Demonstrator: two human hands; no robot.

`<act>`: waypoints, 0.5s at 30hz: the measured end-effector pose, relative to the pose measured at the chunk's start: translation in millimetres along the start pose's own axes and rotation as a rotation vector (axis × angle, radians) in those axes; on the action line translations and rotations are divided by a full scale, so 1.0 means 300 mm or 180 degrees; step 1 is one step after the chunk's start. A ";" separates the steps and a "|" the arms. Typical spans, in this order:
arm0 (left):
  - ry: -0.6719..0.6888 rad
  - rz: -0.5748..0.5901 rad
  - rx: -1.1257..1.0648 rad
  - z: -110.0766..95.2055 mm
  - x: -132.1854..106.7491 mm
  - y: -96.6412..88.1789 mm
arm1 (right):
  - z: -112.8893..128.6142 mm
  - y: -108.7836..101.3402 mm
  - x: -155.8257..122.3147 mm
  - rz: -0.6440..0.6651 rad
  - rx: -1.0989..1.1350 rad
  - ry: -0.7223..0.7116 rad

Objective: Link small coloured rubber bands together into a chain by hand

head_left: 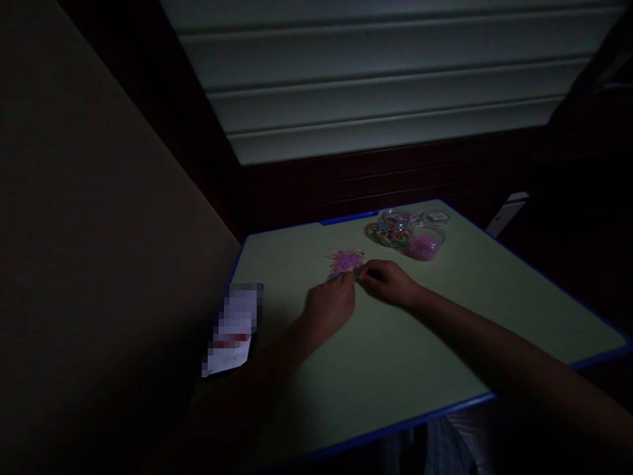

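Note:
My left hand [330, 302] is closed above the table, its knuckles upward and its fingertips hidden. Close beside it on the right, my right hand [388, 280] has thumb and forefinger pinched together. Whatever lies between the fingers is too small and dark to name. Just beyond both hands is a loose pile of tiny pink and purple pieces [346, 259], which look like small rubber bands, with a few yellow bits among them. The left hand is at the near edge of this pile.
Behind the right hand stand a clear jar of multicoloured rings [393, 231] and a clear tub of pink pieces [425, 245]. A clear lid [436, 217] lies behind them. A phone-like device [232, 330], its screen blurred, is at the left edge of the blue-rimmed table [420, 369].

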State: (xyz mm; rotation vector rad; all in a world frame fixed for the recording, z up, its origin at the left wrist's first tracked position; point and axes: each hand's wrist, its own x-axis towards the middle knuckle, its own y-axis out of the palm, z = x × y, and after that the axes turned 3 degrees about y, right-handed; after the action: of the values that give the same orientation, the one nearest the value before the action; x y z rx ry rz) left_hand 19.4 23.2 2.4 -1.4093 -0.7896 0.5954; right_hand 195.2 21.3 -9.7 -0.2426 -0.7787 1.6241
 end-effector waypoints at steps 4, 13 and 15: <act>-0.0157 -0.0116 -0.0139 0.006 -0.003 -0.003 | -0.002 -0.006 -0.003 0.0089 0.0195 0.0116; -0.0148 -0.0196 -0.0410 0.017 -0.005 0.001 | -0.016 -0.009 -0.004 0.0064 0.0814 0.0307; -0.0117 -0.0224 -0.0440 0.019 -0.005 0.004 | -0.017 -0.008 -0.004 0.0055 0.0844 0.0289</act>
State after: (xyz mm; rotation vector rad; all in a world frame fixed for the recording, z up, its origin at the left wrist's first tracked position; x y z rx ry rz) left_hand 14.0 25.8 0.9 -1.4935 -0.9204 0.5216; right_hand 200.4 21.9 -12.3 -0.1321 -0.4870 1.7003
